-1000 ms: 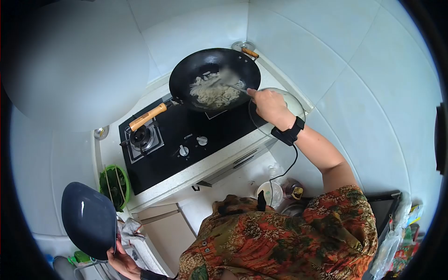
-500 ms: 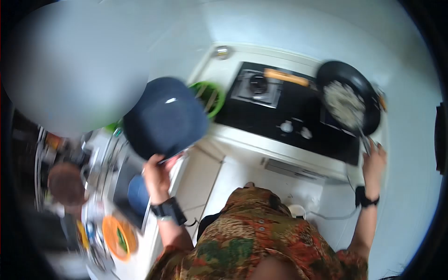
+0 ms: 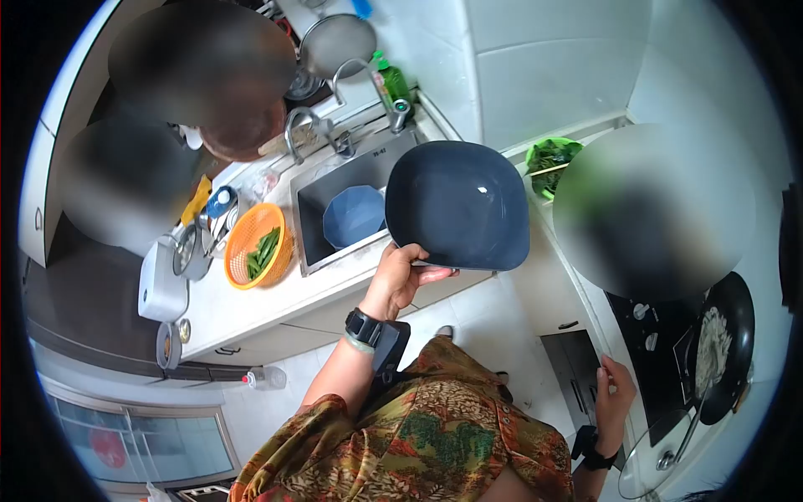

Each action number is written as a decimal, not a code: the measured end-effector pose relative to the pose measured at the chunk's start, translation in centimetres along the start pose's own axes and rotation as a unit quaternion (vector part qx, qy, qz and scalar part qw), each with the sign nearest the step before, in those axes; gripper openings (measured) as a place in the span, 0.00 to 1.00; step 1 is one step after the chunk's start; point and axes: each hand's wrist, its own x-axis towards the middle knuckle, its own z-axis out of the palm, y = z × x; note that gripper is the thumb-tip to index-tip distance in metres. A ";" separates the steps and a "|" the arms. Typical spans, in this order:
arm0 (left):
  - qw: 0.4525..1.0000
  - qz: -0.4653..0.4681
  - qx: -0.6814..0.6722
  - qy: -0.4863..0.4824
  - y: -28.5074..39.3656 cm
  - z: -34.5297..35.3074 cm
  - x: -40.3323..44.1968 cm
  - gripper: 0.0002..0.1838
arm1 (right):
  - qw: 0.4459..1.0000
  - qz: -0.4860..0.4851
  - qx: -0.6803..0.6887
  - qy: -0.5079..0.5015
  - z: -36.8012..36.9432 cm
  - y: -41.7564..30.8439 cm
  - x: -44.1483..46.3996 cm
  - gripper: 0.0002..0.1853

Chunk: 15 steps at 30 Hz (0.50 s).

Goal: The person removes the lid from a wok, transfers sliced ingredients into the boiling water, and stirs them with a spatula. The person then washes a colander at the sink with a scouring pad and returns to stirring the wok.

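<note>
My left hand [image 3: 401,280] grips the rim of a dark blue-grey bowl [image 3: 457,205], thumb on the inner side and fingers beneath. The bowl tilts so its hollow faces me, and nothing shows in it. Beyond it is the sink [image 3: 314,197] with a blue basin [image 3: 355,216] in it. My right hand [image 3: 615,393] is beside the stove counter, its fingers loosely bent with nothing in them. To its right, a black wok [image 3: 738,335] holds pale food [image 3: 713,347]. A metal utensil handle [image 3: 689,433] sticks out of the wok toward me, and a glass lid [image 3: 648,460] lies below.
An orange basket [image 3: 240,251] of green pods [image 3: 264,253] stands left of the sink. Near the corner sits a green basket [image 3: 539,155] of leafy greens with chopsticks across it. A faucet [image 3: 309,130] and a green soap bottle [image 3: 391,81] are behind the sink. Blurred patches hide parts.
My view has turned left toward the sink. The bowl has moved along with my left hand. My right hand has let go of the utensil, which stays in the wok.
</note>
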 end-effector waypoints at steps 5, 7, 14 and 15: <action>0.993 -0.053 -0.103 0.010 0.9 -7.1 0.9 0.20 | 0.999 0.036 0.016 -0.016 3.8 -1.6 -0.7 0.11; 0.985 -0.086 -0.151 0.011 1.9 -10.2 1.6 0.20 | 0.999 0.036 0.032 -0.025 6.5 -2.3 -0.2 0.11; 0.924 -0.131 -0.357 0.047 4.9 -25.4 10.3 0.22 | 0.989 -0.058 -0.012 -0.135 16.9 -13.5 3.3 0.12; 0.921 -0.118 -0.368 0.051 5.5 -27.1 11.8 0.22 | 0.984 -0.081 -0.016 -0.160 18.6 -14.8 3.9 0.11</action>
